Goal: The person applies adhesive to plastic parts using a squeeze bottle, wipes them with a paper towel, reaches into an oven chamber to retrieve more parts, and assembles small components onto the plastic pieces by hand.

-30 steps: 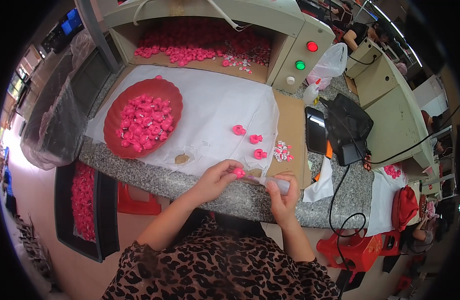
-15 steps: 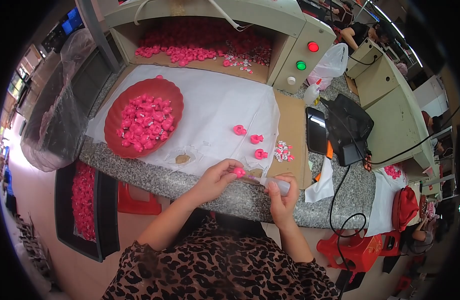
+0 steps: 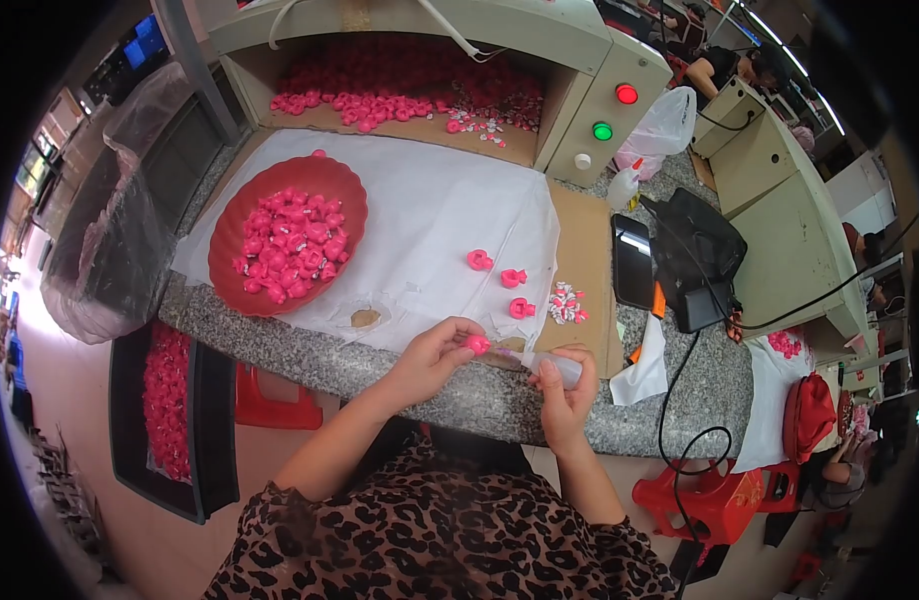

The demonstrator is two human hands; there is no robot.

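Observation:
Between its fingertips my left hand (image 3: 440,352) pinches a small pink piece (image 3: 477,345) above the table's front edge. My right hand (image 3: 568,388) is wrapped round a translucent squeeze bottle (image 3: 562,371), its thin nozzle directed left at the pink piece. Whether the tip touches the piece is too small to tell. Beyond my hands, three pink pieces (image 3: 514,278) lie on the white sheet (image 3: 420,200). Right of them is a small pile of white and pink bits (image 3: 568,303). A red scalloped bowl (image 3: 350,190) at the left holds many pink pieces.
A beige machine (image 3: 585,105) stands behind the sheet, pink pieces inside it. To the right are a phone (image 3: 632,262), a black pouch (image 3: 692,240), a white cloth (image 3: 641,372) and a cable. A black crate (image 3: 215,430) stands lower left. A co-worker (image 3: 725,72) is at the upper right.
My right hand and the bottle have shifted very slightly to the right. The left hand keeps its pinch on the pink piece, nearly unmoved.

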